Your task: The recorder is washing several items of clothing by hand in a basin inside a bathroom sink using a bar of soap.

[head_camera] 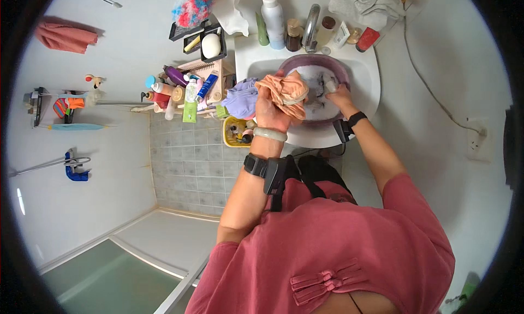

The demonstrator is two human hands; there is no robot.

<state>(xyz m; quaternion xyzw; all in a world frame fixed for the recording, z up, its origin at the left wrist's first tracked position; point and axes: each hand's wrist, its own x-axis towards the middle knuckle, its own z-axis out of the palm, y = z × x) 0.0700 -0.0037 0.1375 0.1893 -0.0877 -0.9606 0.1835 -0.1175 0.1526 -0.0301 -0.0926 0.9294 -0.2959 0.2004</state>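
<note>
My left hand (pixel 272 113) grips a bunched peach-orange cloth garment (pixel 286 91) with a pale band, held up at the left side of a purple plastic basin (pixel 348 66). The basin sits in a white washbasin (pixel 370 80) and holds sudsy water (pixel 313 105) with dark patches showing through the foam. At the basin's right side, my right hand (pixel 339 98) has its fingers around a small whitish object (pixel 330 85), whose kind I cannot tell. Crumpled lavender cloth (pixel 241 99) lies left of the basin, close to my left hand.
A chrome faucet (pixel 312 25) rises behind the basin, among bottles such as a white spray can (pixel 273 21) and a red tube (pixel 367 40). Left stands a crowded toiletry rack (pixel 223 70), above a yellow basket (pixel 226 136). A cord (pixel 430 105) runs along the right wall.
</note>
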